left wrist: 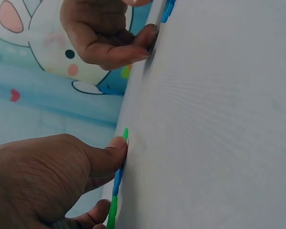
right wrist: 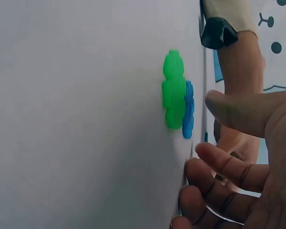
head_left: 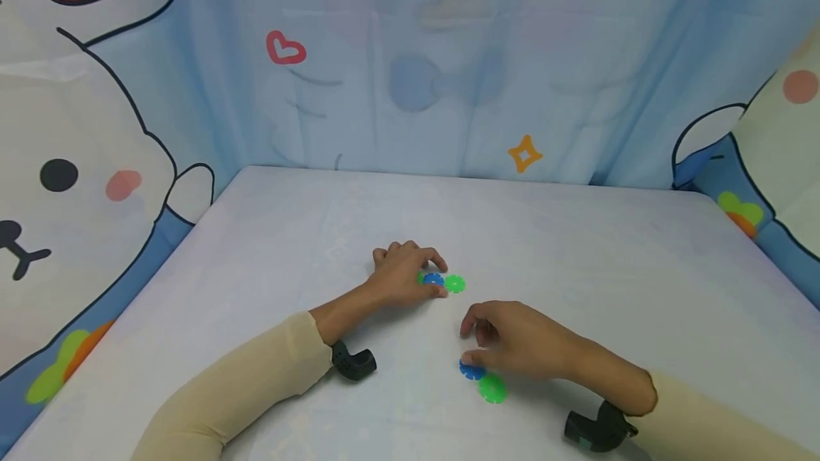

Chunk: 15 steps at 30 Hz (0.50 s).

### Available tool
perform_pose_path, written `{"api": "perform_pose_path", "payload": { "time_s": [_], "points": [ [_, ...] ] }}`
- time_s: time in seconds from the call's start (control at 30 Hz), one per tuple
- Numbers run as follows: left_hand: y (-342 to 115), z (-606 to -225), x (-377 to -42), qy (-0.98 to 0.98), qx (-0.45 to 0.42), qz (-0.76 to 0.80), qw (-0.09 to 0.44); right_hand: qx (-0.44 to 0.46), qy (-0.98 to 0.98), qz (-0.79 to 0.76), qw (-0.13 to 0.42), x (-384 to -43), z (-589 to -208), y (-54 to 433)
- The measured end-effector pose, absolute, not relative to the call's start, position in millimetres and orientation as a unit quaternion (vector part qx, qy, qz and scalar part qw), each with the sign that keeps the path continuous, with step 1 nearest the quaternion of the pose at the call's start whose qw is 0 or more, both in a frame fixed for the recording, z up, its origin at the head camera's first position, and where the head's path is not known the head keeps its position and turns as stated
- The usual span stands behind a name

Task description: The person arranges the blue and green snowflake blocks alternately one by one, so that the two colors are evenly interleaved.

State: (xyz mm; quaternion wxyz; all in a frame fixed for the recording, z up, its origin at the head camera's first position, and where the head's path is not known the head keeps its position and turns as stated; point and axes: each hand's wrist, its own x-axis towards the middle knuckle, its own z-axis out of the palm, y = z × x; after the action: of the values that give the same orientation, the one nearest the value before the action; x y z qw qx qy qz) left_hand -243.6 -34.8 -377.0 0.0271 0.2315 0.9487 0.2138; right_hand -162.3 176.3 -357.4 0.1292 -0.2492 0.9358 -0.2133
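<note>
My left hand [head_left: 403, 276] is over a row of small flat notched plastic discs on the table, its thumb and index finger curled around the row. A blue disc [head_left: 433, 279] lies between those fingers, with a green disc [head_left: 455, 284] to its right and another green edge partly hidden by the hand. Lower right, my right hand [head_left: 522, 340] hovers with loosely bent fingers and nothing between them. Below its thumb is a second blue disc [head_left: 472, 371], adjoining a green disc [head_left: 493, 388]. In the right wrist view the thumb [right wrist: 229, 109] stands apart from this blue disc [right wrist: 188, 109].
A white cloth covers the table [head_left: 576, 255]. Behind it hangs a light blue curtain [head_left: 359, 91] with cartoon prints. Each wrist wears a black camera, one on the left wrist [head_left: 354, 363] and one on the right [head_left: 598, 429].
</note>
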Motion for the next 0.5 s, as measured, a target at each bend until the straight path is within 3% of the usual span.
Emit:
{"api": "perform_pose_path", "payload": {
  "time_s": [0.5],
  "points": [
    [-24.5, -378.2, -242.3, 0.950, 0.238, 0.202, 0.022, -0.294, 0.934, -0.172, 0.103, -149.1, -359.1, 182.3]
  ]
}}
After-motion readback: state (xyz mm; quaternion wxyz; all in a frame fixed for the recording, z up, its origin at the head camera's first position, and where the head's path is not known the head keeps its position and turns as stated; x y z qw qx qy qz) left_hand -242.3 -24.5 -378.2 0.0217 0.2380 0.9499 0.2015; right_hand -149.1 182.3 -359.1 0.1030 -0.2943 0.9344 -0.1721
